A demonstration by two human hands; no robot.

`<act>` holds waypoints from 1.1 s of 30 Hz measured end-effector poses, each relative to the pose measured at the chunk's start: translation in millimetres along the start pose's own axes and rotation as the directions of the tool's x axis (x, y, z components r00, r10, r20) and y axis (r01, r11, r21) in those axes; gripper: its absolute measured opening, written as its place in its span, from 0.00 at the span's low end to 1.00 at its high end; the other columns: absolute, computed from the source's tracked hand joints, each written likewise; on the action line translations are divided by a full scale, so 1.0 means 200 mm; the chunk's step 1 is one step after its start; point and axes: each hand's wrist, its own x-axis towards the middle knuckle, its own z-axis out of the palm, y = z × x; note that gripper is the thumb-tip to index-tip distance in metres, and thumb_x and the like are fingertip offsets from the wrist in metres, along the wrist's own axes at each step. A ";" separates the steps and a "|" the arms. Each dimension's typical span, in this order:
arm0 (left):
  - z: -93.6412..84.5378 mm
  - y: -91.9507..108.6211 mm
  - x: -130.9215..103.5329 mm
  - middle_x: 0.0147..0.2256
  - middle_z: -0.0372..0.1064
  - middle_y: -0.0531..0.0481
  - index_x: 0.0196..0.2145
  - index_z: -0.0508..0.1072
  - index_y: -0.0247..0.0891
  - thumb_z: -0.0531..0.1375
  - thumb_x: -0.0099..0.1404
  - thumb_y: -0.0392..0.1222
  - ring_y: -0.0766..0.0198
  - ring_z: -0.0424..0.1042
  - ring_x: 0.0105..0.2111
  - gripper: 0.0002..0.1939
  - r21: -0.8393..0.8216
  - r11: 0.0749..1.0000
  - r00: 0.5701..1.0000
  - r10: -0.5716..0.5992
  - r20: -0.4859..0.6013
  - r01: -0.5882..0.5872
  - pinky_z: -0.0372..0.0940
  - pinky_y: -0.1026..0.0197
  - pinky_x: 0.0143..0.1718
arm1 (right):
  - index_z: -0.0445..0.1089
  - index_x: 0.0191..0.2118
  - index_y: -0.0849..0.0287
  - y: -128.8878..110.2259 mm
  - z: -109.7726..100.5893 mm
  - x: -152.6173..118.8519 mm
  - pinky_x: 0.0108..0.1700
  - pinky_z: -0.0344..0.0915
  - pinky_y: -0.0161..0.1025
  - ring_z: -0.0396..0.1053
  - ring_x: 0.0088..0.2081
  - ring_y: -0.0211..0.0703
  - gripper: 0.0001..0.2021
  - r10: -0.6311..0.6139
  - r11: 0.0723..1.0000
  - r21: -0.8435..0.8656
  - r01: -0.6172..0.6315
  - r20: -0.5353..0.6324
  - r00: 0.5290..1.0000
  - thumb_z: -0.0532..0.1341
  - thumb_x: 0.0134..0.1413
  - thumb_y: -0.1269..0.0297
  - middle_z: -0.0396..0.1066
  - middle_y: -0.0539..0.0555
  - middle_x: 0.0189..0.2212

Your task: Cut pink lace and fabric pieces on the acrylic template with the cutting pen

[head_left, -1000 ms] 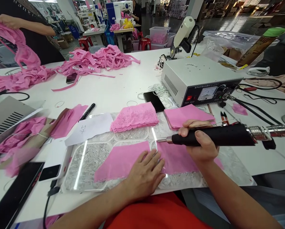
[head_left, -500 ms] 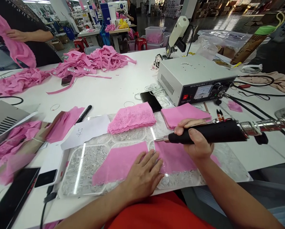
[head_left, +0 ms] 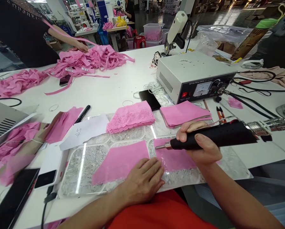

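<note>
My right hand (head_left: pixel 199 141) is wrapped around a black-handled ultrasonic tool (head_left: pixel 204 136) with a slim metal tip. That tip is over the upper left corner of the right pink fabric piece (head_left: pixel 173 159); whether it touches cannot be made out. My left hand (head_left: pixel 144 178) lies flat, fingers stretched, at the lower right corner of the left pink fabric piece (head_left: pixel 125 159). Both pieces rest in outlined shapes on a clear patterned template board (head_left: pixel 85 168). Just behind them are a stack of pink lace pieces (head_left: pixel 131 118) and a stack of smooth pink pieces (head_left: pixel 184 113).
A grey power unit (head_left: pixel 197 76) with a meter stands at the back right, cables running from it. Near it lie a phone (head_left: pixel 150 99) and orange-handled snips (head_left: pixel 220 114). Left are a paper sheet (head_left: pixel 85 132), a marker (head_left: pixel 82 114) and a pink garment heap (head_left: pixel 85 62), where a co-worker's hand reaches.
The tool's tip has shifted slightly down onto the right piece. My left hand has slid a little down, toward me. The co-worker's arm has moved right, to the garment heap.
</note>
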 end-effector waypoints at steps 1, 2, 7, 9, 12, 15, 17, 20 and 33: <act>0.00 0.00 0.00 0.42 0.75 0.39 0.44 0.71 0.29 0.56 0.66 0.38 0.55 0.72 0.47 0.12 -0.001 1.000 1.000 0.000 -0.004 0.000 0.67 0.55 0.46 | 0.70 0.28 0.57 0.00 0.00 0.00 0.25 0.66 0.41 0.64 0.20 0.37 0.06 -0.003 1.000 -0.002 0.003 0.007 1.000 0.62 0.45 0.61 0.68 0.52 0.27; 0.00 0.00 0.00 0.42 0.75 0.39 0.44 0.71 0.28 0.56 0.66 0.38 0.55 0.72 0.47 0.12 -0.004 1.000 1.000 0.003 -0.007 -0.003 0.68 0.55 0.45 | 0.70 0.28 0.57 0.00 0.00 0.00 0.25 0.66 0.41 0.64 0.20 0.37 0.06 -0.005 1.000 -0.002 0.005 0.013 1.000 0.62 0.45 0.61 0.68 0.52 0.27; 0.00 0.00 0.01 0.42 0.75 0.38 0.45 0.71 0.28 0.55 0.67 0.39 0.55 0.73 0.46 0.13 -0.005 1.000 1.000 0.007 0.008 -0.007 0.69 0.55 0.44 | 0.70 0.28 0.57 0.01 0.00 0.01 0.26 0.67 0.41 0.65 0.21 0.38 0.05 -0.011 1.000 -0.017 0.011 0.032 0.999 0.63 0.46 0.61 0.69 0.51 0.27; 0.00 -0.01 0.00 0.41 0.75 0.38 0.45 0.71 0.28 0.55 0.66 0.39 0.55 0.73 0.46 0.13 -0.007 1.000 1.000 0.015 0.013 -0.015 0.69 0.55 0.43 | 0.70 0.28 0.57 0.01 0.00 0.01 0.25 0.67 0.42 0.65 0.20 0.38 0.06 -0.007 1.000 -0.020 0.007 0.023 1.000 0.63 0.46 0.61 0.69 0.51 0.27; -0.01 -0.01 0.00 0.39 0.76 0.38 0.43 0.71 0.28 0.57 0.65 0.37 0.56 0.73 0.45 0.11 -0.030 0.999 0.999 0.042 -0.014 -0.042 0.69 0.56 0.42 | 0.71 0.29 0.57 -0.01 -0.01 0.02 0.24 0.66 0.40 0.65 0.20 0.37 0.06 -0.009 1.000 0.028 0.008 0.027 1.000 0.63 0.46 0.61 0.68 0.51 0.26; -0.02 -0.01 -0.01 0.38 0.76 0.39 0.42 0.72 0.29 0.57 0.64 0.36 0.57 0.74 0.44 0.10 -0.044 0.997 0.997 0.060 -0.039 -0.062 0.70 0.58 0.41 | 0.70 0.29 0.58 -0.04 -0.03 0.02 0.21 0.65 0.39 0.63 0.19 0.36 0.07 0.027 0.996 0.078 -0.032 0.074 0.997 0.62 0.46 0.60 0.67 0.51 0.26; -0.02 -0.01 -0.01 0.38 0.76 0.39 0.41 0.72 0.29 0.57 0.65 0.36 0.57 0.74 0.43 0.09 -0.041 0.997 0.998 0.060 -0.036 -0.062 0.70 0.58 0.41 | 0.70 0.29 0.58 -0.06 -0.04 0.01 0.21 0.65 0.38 0.63 0.18 0.35 0.08 0.068 0.993 0.086 -0.077 0.104 0.992 0.63 0.46 0.59 0.67 0.51 0.26; -0.03 0.00 0.00 0.38 0.76 0.39 0.41 0.73 0.28 0.57 0.65 0.37 0.56 0.74 0.43 0.10 -0.035 0.998 0.998 0.058 -0.029 -0.059 0.70 0.58 0.40 | 0.70 0.29 0.58 -0.07 -0.04 0.00 0.20 0.66 0.38 0.64 0.19 0.35 0.08 0.104 0.988 0.095 -0.119 0.150 0.983 0.64 0.47 0.59 0.67 0.51 0.26; 0.00 -0.01 0.01 0.39 0.76 0.40 0.42 0.73 0.25 0.57 0.65 0.37 0.54 0.74 0.43 0.12 -0.054 0.997 0.999 0.046 -0.022 -0.047 0.69 0.56 0.39 | 0.72 0.31 0.59 -0.05 -0.03 -0.01 0.23 0.68 0.37 0.67 0.21 0.36 0.04 0.083 0.985 0.128 -0.116 0.244 0.966 0.62 0.50 0.65 0.69 0.52 0.28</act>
